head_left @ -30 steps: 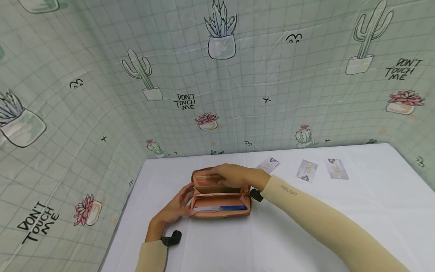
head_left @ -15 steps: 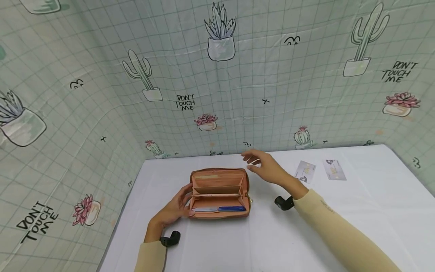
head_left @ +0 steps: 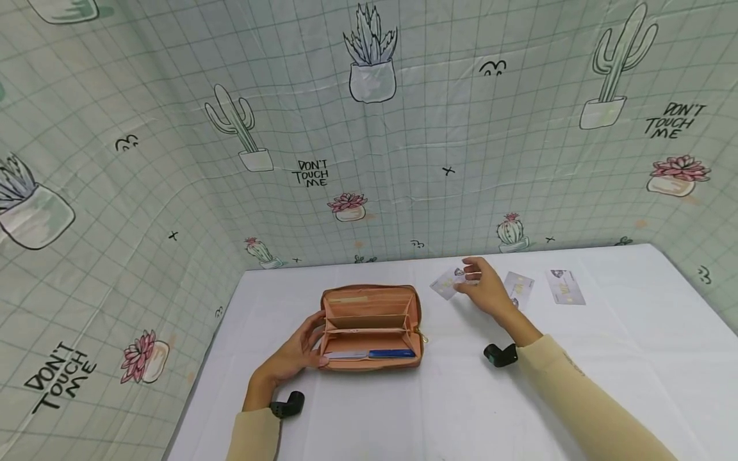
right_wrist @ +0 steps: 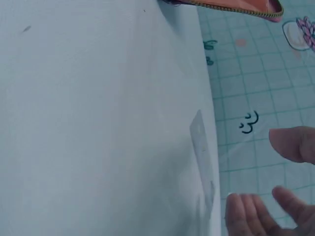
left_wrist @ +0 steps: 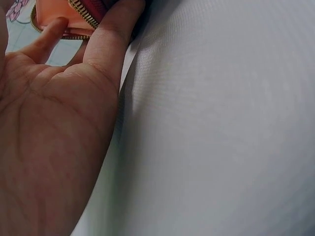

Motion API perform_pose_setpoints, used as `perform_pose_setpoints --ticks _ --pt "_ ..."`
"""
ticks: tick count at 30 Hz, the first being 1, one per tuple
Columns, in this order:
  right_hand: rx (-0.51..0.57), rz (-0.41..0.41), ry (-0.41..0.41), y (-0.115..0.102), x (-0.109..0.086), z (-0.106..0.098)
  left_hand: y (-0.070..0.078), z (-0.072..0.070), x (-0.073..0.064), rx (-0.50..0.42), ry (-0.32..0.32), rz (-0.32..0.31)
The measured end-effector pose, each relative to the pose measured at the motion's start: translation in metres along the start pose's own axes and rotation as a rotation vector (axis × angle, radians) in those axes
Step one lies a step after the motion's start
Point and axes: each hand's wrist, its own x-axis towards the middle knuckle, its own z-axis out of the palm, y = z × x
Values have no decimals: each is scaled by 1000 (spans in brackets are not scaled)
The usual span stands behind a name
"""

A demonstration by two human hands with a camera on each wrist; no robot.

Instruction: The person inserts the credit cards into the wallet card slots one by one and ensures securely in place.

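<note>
Left hand (head_left: 293, 353) grips the open wallet (head_left: 375, 363) by its left end; right hand (head_left: 486, 288), thumb and fingers apart, hovers above a card (head_left: 442, 286).

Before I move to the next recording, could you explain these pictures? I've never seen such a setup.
There is no robot here, just a person's left hand and right hand. The wide picture comes from a head-worn camera looking forward and down. The two close ones come from wrist cameras, probably the black devices.

On the white table is an open orange-brown wallet, with a blue card-like piece and a whitish one inside. To its right lie three silvery cards.

The left hand holds the wallet's left end. The right hand is at the leftmost card, thumb and fingers apart; I see nothing held.
</note>
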Motion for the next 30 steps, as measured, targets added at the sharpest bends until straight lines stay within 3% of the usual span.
perform_pose_setpoints --ticks 4,8,14,18,30 --pt "0 131 21 8 1 2 0 0 0 0 -8 -2" --pt "-31 200 51 13 4 5 1 1 -1 -8 -10 -5" --pt "-65 199 94 15 9 11 1 0 -2 5 -14 7" --pt "-145 183 107 15 12 16 1 -1 -2 5 -18 10" --pt "-364 185 71 7 20 37 1 0 -1 -17 -23 20"
